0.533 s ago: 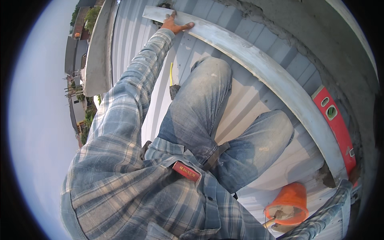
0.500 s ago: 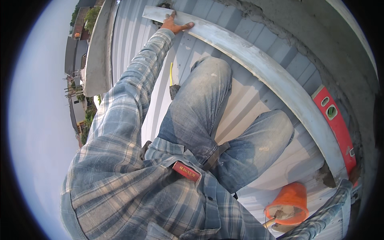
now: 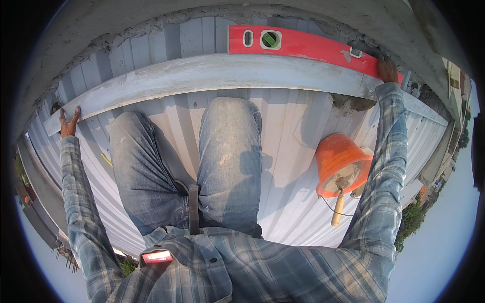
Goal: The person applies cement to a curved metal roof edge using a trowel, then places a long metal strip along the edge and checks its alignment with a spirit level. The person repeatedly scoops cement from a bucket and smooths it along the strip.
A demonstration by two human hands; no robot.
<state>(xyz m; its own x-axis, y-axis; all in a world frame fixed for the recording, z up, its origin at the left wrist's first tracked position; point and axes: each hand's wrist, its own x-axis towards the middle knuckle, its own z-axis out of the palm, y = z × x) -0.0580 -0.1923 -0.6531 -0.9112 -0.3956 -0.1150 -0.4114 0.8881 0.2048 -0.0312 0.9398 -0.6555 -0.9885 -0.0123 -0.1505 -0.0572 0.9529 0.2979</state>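
Observation:
A long, pale metal straightedge [image 3: 202, 72] lies across the corrugated sheet in front of my knees, bowed by the lens. At its left end, my left hand [image 3: 69, 124] holds the near edge with thumb and fingers apart. Along the far side of the straightedge rests a red spirit level [image 3: 313, 49] with a round green vial window. My right hand [image 3: 388, 69] grips the level near its right end; some of its fingers are hidden behind the level.
An orange bucket [image 3: 336, 151] lies tilted by my right forearm, grey mortar inside. A wooden-handled tool [image 3: 338, 209] sticks out of it. Rough mortar and a concrete edge [image 3: 151, 15] run along the far side. A yellow strip [image 3: 106, 160] lies beside my left knee.
My view has swung to the right, bringing the right hand and the whole level into clear sight. Both hands stay at the same ends of the straightedge and level.

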